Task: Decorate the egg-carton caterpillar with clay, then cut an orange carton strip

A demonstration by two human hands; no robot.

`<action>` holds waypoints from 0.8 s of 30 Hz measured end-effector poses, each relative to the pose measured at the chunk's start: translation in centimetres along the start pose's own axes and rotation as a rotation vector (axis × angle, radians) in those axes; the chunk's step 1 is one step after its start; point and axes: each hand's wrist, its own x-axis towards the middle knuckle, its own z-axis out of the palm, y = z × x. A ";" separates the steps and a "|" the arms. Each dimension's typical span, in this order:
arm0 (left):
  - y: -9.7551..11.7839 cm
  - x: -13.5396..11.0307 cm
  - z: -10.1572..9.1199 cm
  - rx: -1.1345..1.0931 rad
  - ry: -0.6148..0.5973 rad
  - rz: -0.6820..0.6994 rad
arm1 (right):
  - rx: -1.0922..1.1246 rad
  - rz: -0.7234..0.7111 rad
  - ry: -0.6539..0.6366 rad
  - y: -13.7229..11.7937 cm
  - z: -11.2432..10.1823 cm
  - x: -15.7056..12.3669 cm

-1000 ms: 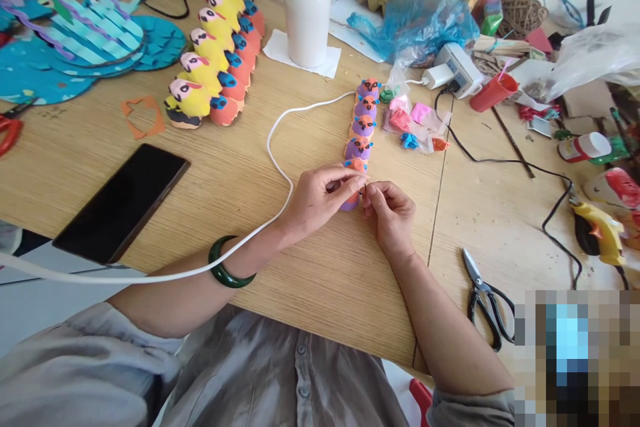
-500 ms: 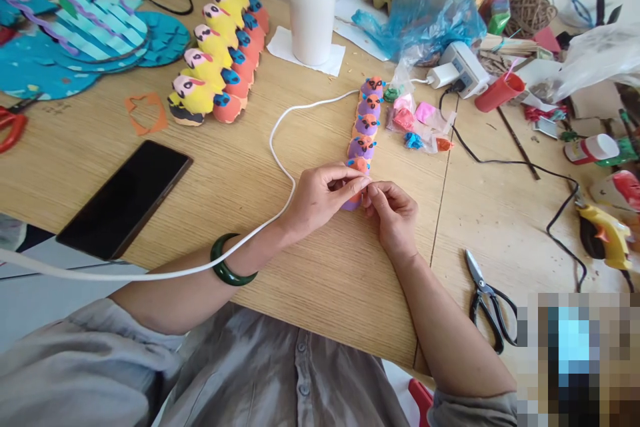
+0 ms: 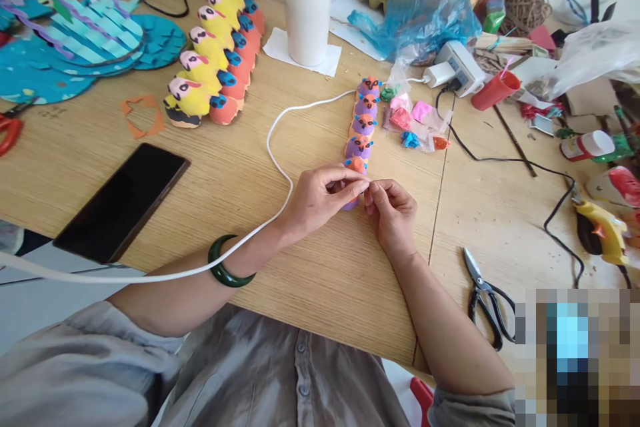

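A narrow strip of clay animal figures (image 3: 363, 125), purple with orange heads and small blue ears, lies on the table in front of me. Over its near end, my left hand (image 3: 325, 197) is pinched shut, its thumb and fingertips together. My right hand (image 3: 395, 210) meets it fingertip to fingertip, also pinched, with the other fingers curled in. Whatever is between the fingertips is too small or hidden to make out. Part of the nearest figures is covered by the hands. Just right of the strip lie lumps of coloured clay (image 3: 400, 119) on clear plastic.
A white cable (image 3: 267, 140) crosses the table and passes over my left forearm. Left are a phone (image 3: 123, 202) and rows of yellow and orange clay figures (image 3: 203, 73). A white bottle (image 3: 307, 20) stands behind. Scissors (image 3: 483, 293) and a yellow glue gun (image 3: 603, 230) lie right.
The whole view has shifted slightly, so the table things sit a little further left. Both hands keep the same pinched pose over the strip.
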 end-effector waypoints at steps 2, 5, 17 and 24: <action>-0.1 0.0 0.0 0.016 0.009 0.015 | 0.007 0.009 0.003 0.1 0.0 0.0; -0.1 0.0 0.0 0.028 0.019 0.040 | 0.010 0.025 0.024 0.0 0.0 0.0; -0.3 -0.3 0.0 0.263 0.041 0.341 | 0.009 0.101 0.112 -0.6 0.7 -0.1; -0.2 -0.6 0.0 0.487 0.082 0.443 | 0.072 0.166 0.137 -1.0 1.5 -0.6</action>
